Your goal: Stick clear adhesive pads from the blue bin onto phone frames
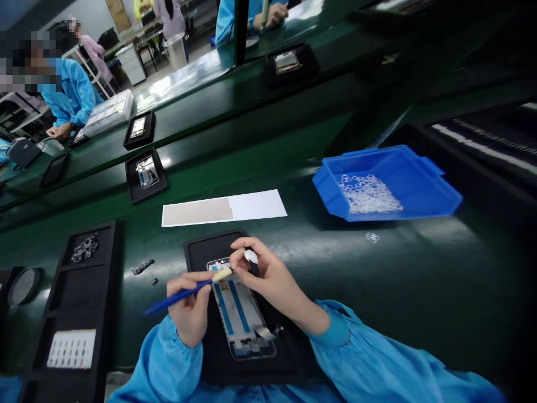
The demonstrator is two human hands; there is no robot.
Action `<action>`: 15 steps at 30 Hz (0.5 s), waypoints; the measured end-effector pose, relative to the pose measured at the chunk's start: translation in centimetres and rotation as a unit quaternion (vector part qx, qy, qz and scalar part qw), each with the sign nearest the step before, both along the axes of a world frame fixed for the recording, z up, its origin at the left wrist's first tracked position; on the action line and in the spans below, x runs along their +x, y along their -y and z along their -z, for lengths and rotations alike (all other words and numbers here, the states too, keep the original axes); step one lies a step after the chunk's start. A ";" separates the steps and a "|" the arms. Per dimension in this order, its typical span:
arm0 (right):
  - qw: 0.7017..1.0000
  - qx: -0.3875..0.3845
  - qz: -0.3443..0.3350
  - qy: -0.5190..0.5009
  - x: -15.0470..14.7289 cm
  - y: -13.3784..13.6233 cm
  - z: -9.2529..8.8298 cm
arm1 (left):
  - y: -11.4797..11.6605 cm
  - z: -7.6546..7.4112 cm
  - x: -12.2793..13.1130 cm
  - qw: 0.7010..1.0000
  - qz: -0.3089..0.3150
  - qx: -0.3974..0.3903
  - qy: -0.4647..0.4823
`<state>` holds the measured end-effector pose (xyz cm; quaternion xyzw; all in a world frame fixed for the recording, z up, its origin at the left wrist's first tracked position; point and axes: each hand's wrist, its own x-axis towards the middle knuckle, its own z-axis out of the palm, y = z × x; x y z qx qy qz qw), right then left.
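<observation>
A phone frame (241, 313) lies in a black fixture tray (210, 252) near the front edge of the green bench. My left hand (188, 310) grips a blue tool with a pale tip (180, 296), and the tip rests at the top of the phone frame. My right hand (268, 277) hovers over the same top end, pinching a small white and black part (251, 258) between thumb and fingers. Both sleeves are light blue.
A blue bin (419, 179) of small clear rings sits at the right. A white and tan sheet (224, 208) lies behind the fixture. A black compartment tray (75, 313) with small parts stands at the left. More fixtures with phones (146, 174) ride the belt; other people work beyond.
</observation>
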<state>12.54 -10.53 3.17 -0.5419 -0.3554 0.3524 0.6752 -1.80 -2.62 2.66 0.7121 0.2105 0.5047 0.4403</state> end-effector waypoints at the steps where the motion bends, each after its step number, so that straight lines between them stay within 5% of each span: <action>1: 1.000 0.000 -0.002 -0.001 0.0 -0.1 0.0 | -0.1 0.0 0.0 0.999 0.001 -0.044 -0.009; 4: 0.998 0.006 0.052 0.038 1.4 0.0 -0.4 | -0.7 0.0 -0.2 0.990 0.013 -0.141 -0.019; 6: 0.979 0.011 0.176 0.106 3.9 0.7 -0.9 | -1.1 0.0 -0.2 0.987 0.006 -0.160 -0.024; 9: 0.861 -0.025 0.453 0.231 9.7 2.9 -1.3 | -1.4 -0.3 -0.1 0.988 -0.014 -0.137 -0.072; 12: 0.798 -0.174 0.501 0.288 15.0 5.4 -0.6 | -1.7 -0.4 0.0 0.986 -0.004 -0.082 -0.142; 15: 0.763 -0.199 0.505 0.351 16.9 6.5 0.6 | -2.1 -0.2 0.0 0.982 0.018 -0.007 -0.188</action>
